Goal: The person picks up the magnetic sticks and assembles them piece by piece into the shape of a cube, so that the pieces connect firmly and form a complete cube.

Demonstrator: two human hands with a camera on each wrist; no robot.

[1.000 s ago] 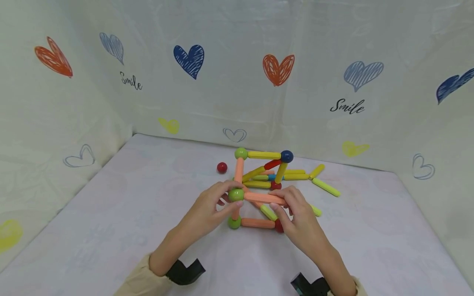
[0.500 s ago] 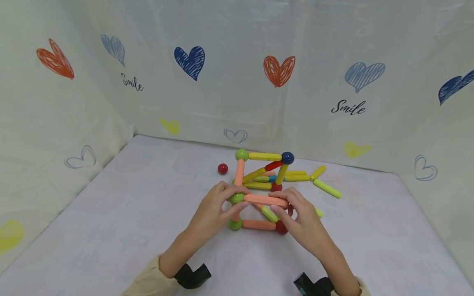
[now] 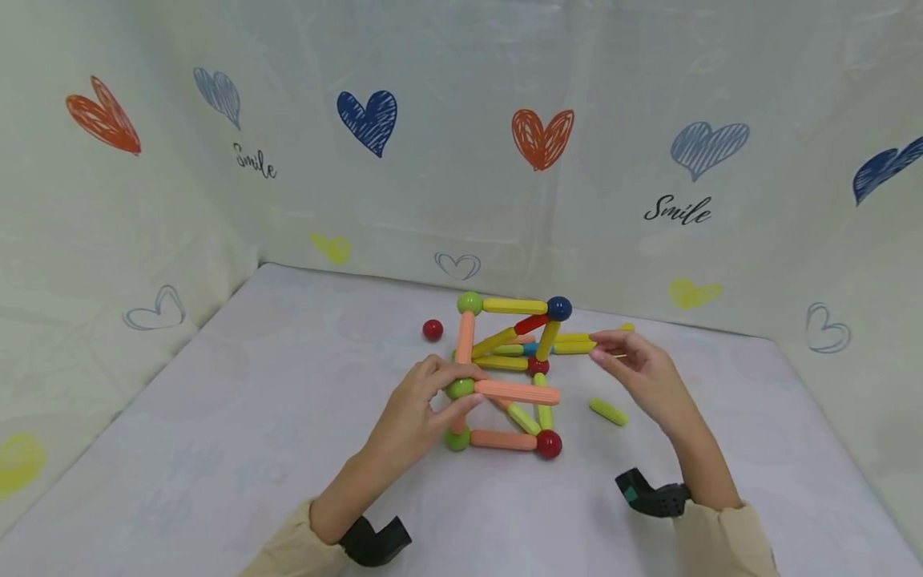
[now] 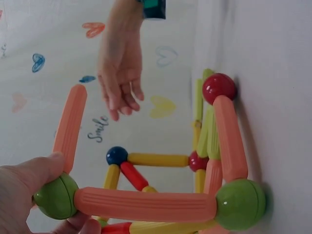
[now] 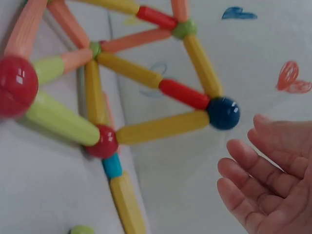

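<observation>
My left hand (image 3: 413,410) pinches a green ball (image 4: 56,196) at the upper front corner of a frame built from balls and magnetic rods. From that ball a salmon rod (image 3: 517,392) juts rightward, its far end free. Another salmon rod (image 4: 146,204) runs down to a lower green ball (image 4: 241,204). A red ball (image 3: 549,445) forms the bottom right corner, and a dark blue ball (image 3: 559,308) the top rear one. My right hand (image 3: 649,381) holds nothing; its fingers are relaxed, and in the head view they overlap the yellow rods (image 3: 574,348) right of the frame.
A loose red ball (image 3: 433,329) lies left of the frame's rear. One short light-green rod (image 3: 608,412) rests on the white-covered table (image 3: 238,449) to the right. Behind the table hangs a pale curtain (image 3: 461,192) printed with hearts.
My right hand has let go of the salmon rod's free end and moved right and farther back, over the loose rods. My left hand has stayed at the green ball.
</observation>
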